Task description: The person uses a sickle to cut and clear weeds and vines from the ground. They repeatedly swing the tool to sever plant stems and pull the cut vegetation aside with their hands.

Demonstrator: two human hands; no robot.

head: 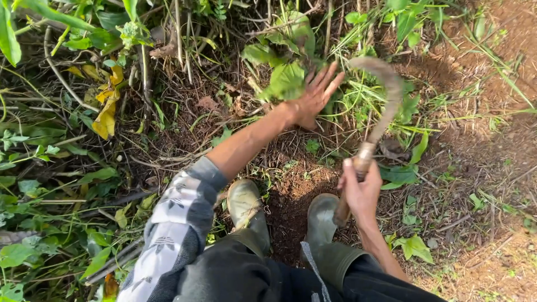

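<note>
Head view, looking straight down at the ground. My right hand is clamped around the pale wooden handle of a curved, rusty-brown metal sickle; the handle runs up and away from the fist, and the hooked blade arcs over to the left above the weeds, its tip near the fingertips of the other hand. My left hand is stretched forward with fingers spread apart and flat, gripping nothing, pressed against or just over a clump of broad green leaves; I can't tell if the palm actually touches the stems under it. Left forearm is bare, with a grey-and-white patterned sleeve pushed up to the elbow. Below the hands, two muddy olive-green rubber boots stand side by side on a patch of bare dark brown soil, with dark trousers at the bottom edge. The sickle sits between the right boot and the weed clump, blade well above the dirt as far as I can see. A yellowed wilted leaf hangs in the tangle of stems on the left. Reddish-brown bare earth with thin grass runs along the right side. Dry twigs and dead stalks lie all round the boots.
</note>
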